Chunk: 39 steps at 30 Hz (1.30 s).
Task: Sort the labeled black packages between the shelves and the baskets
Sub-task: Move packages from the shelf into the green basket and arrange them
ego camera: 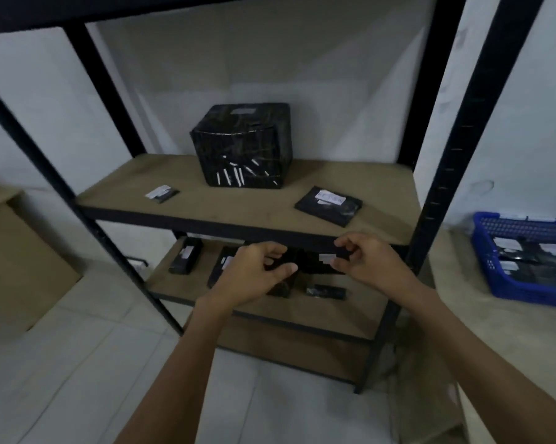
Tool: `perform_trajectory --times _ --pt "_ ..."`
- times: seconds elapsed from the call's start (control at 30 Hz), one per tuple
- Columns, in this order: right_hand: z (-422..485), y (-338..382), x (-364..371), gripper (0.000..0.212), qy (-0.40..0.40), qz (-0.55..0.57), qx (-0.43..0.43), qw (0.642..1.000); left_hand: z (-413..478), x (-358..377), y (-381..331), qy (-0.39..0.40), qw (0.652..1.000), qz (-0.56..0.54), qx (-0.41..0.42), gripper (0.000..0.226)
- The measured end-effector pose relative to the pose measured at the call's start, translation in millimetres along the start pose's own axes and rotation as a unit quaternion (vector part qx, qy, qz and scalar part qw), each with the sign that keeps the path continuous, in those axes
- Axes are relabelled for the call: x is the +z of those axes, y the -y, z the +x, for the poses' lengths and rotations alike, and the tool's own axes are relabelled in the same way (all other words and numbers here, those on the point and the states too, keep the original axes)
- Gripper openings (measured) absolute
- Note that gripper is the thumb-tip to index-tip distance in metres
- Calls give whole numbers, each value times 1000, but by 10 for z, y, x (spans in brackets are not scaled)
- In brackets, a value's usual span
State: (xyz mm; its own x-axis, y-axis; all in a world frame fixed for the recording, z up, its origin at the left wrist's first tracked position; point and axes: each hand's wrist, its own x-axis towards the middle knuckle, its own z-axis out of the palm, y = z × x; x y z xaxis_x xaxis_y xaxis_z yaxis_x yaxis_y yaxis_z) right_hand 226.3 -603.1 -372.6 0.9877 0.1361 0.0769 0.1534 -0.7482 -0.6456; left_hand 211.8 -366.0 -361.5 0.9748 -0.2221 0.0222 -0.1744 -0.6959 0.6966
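Both hands are reaching out in front of the black shelf rack (pixel 443 174), close together at the front edge of the middle shelf (pixel 270 203). Left hand (pixel 254 274) is curling its fingers and thumb around one end of a black package (pixel 305 264), and right hand (pixel 369 261) is pinching the other end, right by the small white label on it (the picture is a bit blurry here, so the shape of the package is hard to tell). The held package is hanging in the air in front of the lower shelf (pixel 344 312), not lying on it. On the middle shelf a big black wrapped box (pixel 244 145) is sitting near the back. A tiny labeled package (pixel 162 193) is lying to the left of it, well apart, and a flat labeled package (pixel 329 205) is lying to the right, near the front edge. On the lower shelf a long package (pixel 186 255) is lying at the left, another dark package (pixel 220 265) is peeking out from behind the left hand, and a small dark one (pixel 326 291) is lying under the right hand. Off to the right, a blue basket (pixel 507 290) is sitting on the floor with more labeled black packages inside. A brown cardboard box (pixel 17 267) is standing at the left.
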Motion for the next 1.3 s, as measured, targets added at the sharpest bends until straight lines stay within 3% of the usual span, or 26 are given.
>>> perform_trajectory --times 0.23,0.37,0.43,0.57,0.8,1.0,1.2,1.3 --pt "707 -213 -9 65 -86 -20 50 995 849 67 174 -11 998 23 50 40" --pt "964 -304 -6 97 -89 -48 61 993 1219 167 304 -38 991 104 72 75" --pt "1086 -329 -5 105 -69 -48 68 994 1339 194 363 -54 986 143 70 92" --pt "1255 -360 -7 111 -27 -65 103 992 1466 247 546 -12 976 215 20 119" --pt "1271 -310 -59 92 -2 -96 99 990 1475 281 613 -21 960 274 56 113" --pt "1133 -221 -42 99 -2 -126 112 986 1460 300 642 -40 958 272 79 107" --pt "826 -103 54 102 -23 -123 113 986 1278 373 824 -109 949 236 177 75" --pt "624 -36 98 104 -48 -117 113 985 1142 398 923 -98 943 250 195 77"
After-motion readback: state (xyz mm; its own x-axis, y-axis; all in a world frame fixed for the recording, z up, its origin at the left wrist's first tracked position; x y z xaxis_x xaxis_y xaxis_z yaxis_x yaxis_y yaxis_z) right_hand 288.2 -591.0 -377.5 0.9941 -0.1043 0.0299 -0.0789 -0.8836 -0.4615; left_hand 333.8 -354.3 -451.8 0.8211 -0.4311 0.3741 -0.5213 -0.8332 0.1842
